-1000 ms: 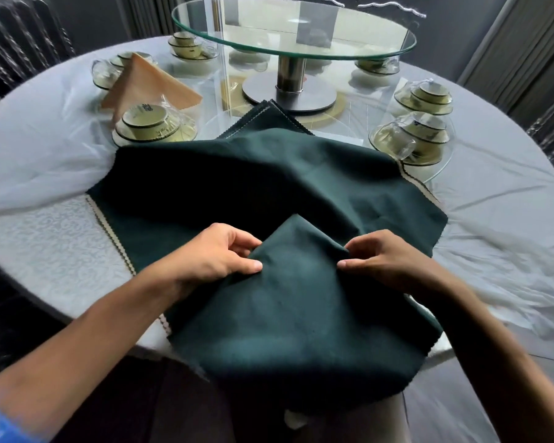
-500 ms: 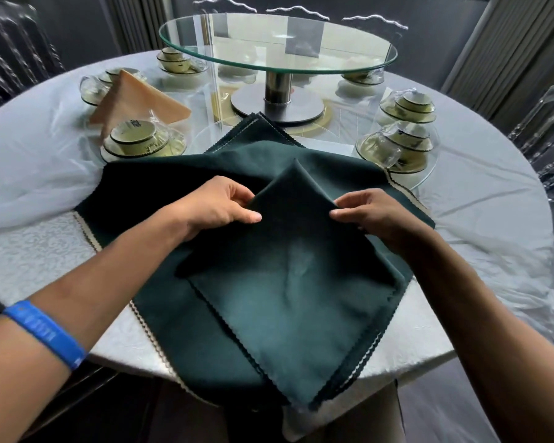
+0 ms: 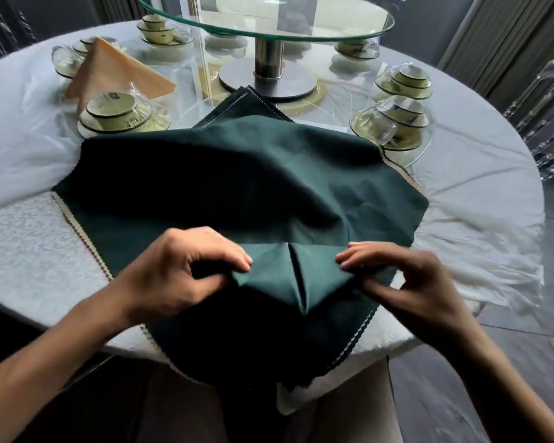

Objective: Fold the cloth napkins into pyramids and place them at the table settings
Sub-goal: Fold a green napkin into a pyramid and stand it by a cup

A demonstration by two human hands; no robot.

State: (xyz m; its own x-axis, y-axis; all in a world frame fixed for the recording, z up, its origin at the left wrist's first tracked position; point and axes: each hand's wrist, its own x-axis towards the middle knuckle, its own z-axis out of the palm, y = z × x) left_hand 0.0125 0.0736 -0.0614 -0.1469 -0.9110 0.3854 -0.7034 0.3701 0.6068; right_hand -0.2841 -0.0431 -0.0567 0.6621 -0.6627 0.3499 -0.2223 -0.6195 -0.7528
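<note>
A dark green napkin (image 3: 285, 276), folded into a downward-pointing shape with a centre seam, lies on a stack of flat green napkins (image 3: 237, 187) at the near edge of the round table (image 3: 477, 174). My left hand (image 3: 179, 273) pinches the fold's left corner between thumb and fingers. At the right corner, my right hand (image 3: 400, 279) pinches the cloth the same way. A tan napkin (image 3: 115, 71) folded as a pyramid stands at the far left setting.
Wrapped cup-and-saucer sets stand at the left (image 3: 122, 118), the right (image 3: 394, 123) and further back. A glass turntable (image 3: 269, 24) on a metal post fills the table's centre. A clear chair (image 3: 544, 100) stands at the right.
The top napkin, spread as a flat diamond half a second ago, now has both sides folded in to a centre seam. Both hands moved toward me with its corners.
</note>
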